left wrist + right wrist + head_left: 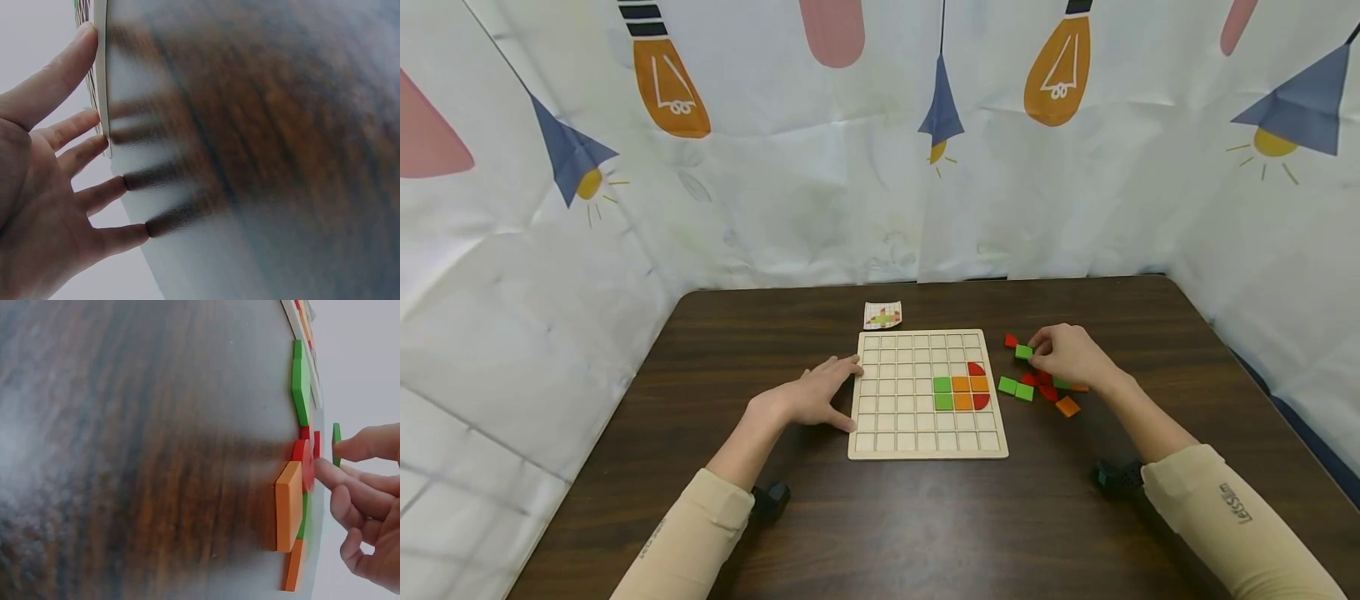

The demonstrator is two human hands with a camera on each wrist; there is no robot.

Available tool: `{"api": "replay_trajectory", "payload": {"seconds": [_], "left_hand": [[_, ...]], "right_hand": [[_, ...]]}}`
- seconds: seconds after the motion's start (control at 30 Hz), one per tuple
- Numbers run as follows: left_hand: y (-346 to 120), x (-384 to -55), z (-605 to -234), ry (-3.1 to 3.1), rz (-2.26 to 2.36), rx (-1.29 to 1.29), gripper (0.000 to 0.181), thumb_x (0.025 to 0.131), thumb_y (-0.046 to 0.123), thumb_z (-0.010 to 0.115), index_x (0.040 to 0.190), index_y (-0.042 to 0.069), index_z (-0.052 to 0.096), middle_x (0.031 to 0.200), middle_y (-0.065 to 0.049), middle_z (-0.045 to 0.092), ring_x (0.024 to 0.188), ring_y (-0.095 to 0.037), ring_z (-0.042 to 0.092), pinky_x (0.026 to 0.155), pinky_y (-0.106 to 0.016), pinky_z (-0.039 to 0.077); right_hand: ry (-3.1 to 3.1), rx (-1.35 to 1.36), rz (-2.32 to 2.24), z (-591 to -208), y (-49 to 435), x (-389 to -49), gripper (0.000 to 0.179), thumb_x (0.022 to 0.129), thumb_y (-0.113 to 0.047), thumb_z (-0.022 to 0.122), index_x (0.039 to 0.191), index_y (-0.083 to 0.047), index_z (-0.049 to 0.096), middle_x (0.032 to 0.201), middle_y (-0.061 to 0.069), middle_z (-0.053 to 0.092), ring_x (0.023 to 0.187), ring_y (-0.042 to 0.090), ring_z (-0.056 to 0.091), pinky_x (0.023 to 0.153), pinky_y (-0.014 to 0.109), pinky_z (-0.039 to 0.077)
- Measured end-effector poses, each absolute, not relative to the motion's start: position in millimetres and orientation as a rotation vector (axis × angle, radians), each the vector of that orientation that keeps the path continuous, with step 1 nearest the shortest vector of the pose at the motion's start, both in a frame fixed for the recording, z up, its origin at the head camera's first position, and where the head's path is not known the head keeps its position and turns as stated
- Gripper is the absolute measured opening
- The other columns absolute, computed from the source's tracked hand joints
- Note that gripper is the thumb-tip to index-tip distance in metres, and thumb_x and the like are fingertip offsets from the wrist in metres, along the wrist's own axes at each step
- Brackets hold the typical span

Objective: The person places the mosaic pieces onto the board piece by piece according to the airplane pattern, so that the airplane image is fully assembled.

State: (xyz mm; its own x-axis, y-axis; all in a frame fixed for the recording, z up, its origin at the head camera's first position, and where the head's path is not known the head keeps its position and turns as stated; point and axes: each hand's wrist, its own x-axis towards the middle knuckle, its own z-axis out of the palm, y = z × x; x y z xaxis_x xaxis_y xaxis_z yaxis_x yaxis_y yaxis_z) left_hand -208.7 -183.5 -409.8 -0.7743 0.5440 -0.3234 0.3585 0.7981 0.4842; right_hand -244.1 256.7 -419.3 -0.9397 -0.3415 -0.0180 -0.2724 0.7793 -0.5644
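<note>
My left hand (812,393) lies at the left side of a square grid board (925,455), with straight, spread fingers; the thumb and first fingertips touch its edge. To the right of the board, my right hand (1070,354) pinches a green square tile (336,432) between thumb and fingers, raised above the table in the right wrist view. Loose tiles lie under and around that hand: green tiles (1017,388), an orange tile (1067,407) and several red pieces. On the board's right side sit green squares (943,393), orange squares (962,392) and red rounded pieces (976,368).
A small picture card (882,315) with a coloured grid pattern lies behind the board's back left corner. All of it is on a dark wood-grain table (925,533). A patterned white curtain (865,208) hangs behind the table and along its sides.
</note>
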Motion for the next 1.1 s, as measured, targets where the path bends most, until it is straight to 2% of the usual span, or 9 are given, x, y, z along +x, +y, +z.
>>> {"api": "replay_trajectory", "payload": {"seconds": [0.4, 0.67, 0.9, 1.1], "left_hand": [[-183, -210, -411, 2.531, 0.553, 0.675, 0.084, 0.088, 0.036, 0.084, 0.153, 0.008, 0.040, 0.170, -0.014, 0.015, 0.155, -0.041, 0.005, 0.115, -0.072, 0.011], [-184, -210, -410, 2.534, 0.557, 0.675, 0.085, 0.088, 0.036, 0.084, 0.154, 0.007, 0.039, 0.170, -0.015, 0.015, 0.155, -0.042, 0.005, 0.115, -0.073, 0.011], [-183, -211, -410, 2.532, 0.565, 0.692, 0.084, 0.088, 0.036, 0.084, 0.153, 0.007, 0.040, 0.169, -0.015, 0.016, 0.155, -0.043, 0.005, 0.115, -0.073, 0.010], [-184, -210, -409, 2.531, 0.552, 0.672, 0.085, 0.088, 0.035, 0.084, 0.154, 0.006, 0.039, 0.169, -0.015, 0.016, 0.155, -0.042, 0.005, 0.115, -0.073, 0.010]], "right_hand": [[2.785, -0.465, -0.995, -418, 248, -238, 0.028, 0.093, -0.011, 0.069, 0.116, 0.005, 0.071, 0.099, 0.011, 0.074, 0.085, 0.024, 0.070, 0.071, 0.039, 0.058], [2.749, -0.508, -1.081, -423, 238, -236, 0.026, 0.094, -0.010, 0.071, 0.117, 0.002, 0.071, 0.099, 0.007, 0.074, 0.091, 0.025, 0.069, 0.080, 0.044, 0.057], [2.705, -0.547, -1.135, -425, 225, -236, 0.023, 0.093, -0.009, 0.072, 0.116, -0.001, 0.072, 0.096, 0.005, 0.073, 0.089, 0.023, 0.068, 0.075, 0.039, 0.056], [2.676, -0.603, -1.138, -426, 213, -237, 0.025, 0.093, -0.009, 0.074, 0.117, -0.001, 0.071, 0.097, 0.003, 0.073, 0.091, 0.021, 0.069, 0.079, 0.040, 0.057]]}}
